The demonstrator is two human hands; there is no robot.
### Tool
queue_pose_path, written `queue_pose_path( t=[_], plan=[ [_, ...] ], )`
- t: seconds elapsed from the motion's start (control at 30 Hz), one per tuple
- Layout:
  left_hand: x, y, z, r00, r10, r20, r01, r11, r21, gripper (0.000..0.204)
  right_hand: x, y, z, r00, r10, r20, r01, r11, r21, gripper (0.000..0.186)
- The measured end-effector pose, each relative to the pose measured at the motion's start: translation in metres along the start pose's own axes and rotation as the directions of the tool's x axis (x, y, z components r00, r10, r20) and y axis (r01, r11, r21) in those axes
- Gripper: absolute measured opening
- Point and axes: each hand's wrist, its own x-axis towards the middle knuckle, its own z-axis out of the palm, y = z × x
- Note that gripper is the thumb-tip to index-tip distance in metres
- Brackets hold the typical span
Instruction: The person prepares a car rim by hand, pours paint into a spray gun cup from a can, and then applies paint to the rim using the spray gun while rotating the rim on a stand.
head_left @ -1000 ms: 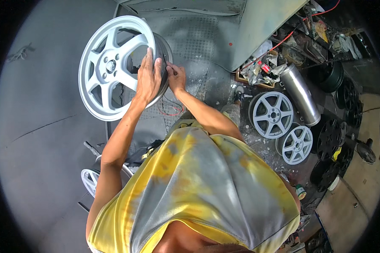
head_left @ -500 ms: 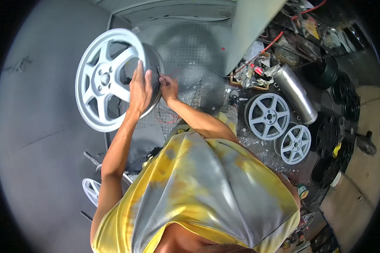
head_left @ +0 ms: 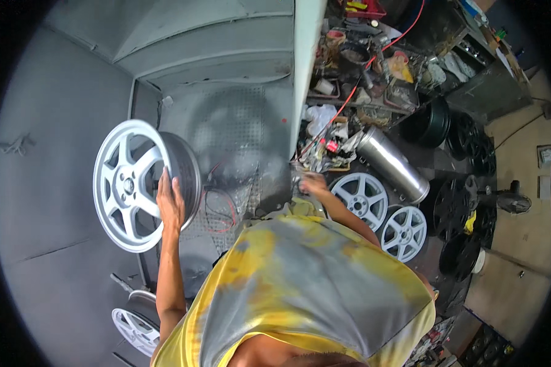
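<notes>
A white five-spoke alloy wheel [head_left: 117, 183] stands upright inside a grey spray booth. My left hand [head_left: 170, 205] rests on its right rim and grips the edge, steadying it. My right hand [head_left: 314, 182] is off the wheel, stretched out to the right near the booth's partition edge, just above a grey wheel on the floor [head_left: 364, 199]. That hand is blurred, and whether it holds anything cannot be made out. A loop of red wire [head_left: 225, 211] lies on the perforated floor between the two hands.
A second grey wheel [head_left: 404, 233] lies beside the first. A shiny metal cylinder [head_left: 390, 164], several black wheels [head_left: 453, 208] and a cluttered bench [head_left: 361, 61] fill the right side. Another white wheel [head_left: 134, 330] lies at lower left. The booth partition [head_left: 303, 79] stands in the middle.
My right hand has left the wheel's rim and swung right, past the partition. My left hand stays on the rim. The view has pulled back and tilted up.
</notes>
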Motion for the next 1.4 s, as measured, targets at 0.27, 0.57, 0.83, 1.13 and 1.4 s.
queue_pose_path(
  t=[0.27,0.57,0.83,1.13,1.4],
  plan=[
    [-0.007,0.022,0.028,0.952,-0.100,-0.290,0.111,0.994,0.021,0.043,0.114,-0.176,-0.266,0.802,-0.203,-0.562,0.367,0.910,0.195,0.022],
    [-0.044,0.093,0.033,0.933,-0.097,-0.345,0.147,0.982,0.122,0.030,0.307,-0.451,-0.324,0.873,-0.432,-0.225,0.034,0.514,-0.857,0.049],
    [-0.179,0.091,0.139,0.825,-0.550,0.133,0.565,0.797,-0.213,0.033,0.255,-0.371,-0.272,0.723,-0.668,-0.177,0.092,0.346,-0.934,0.038],
    [-0.346,0.119,0.163,0.645,-0.764,-0.001,0.732,0.619,-0.284,0.037,0.125,-0.123,-0.216,0.971,-0.096,0.220,0.240,0.412,-0.879,0.030],
    [-0.565,0.136,0.138,0.316,-0.880,-0.355,0.814,0.444,-0.376,0.035,0.027,-0.035,-0.049,0.713,0.467,0.523,0.463,0.247,-0.851,0.031]
  ],
)
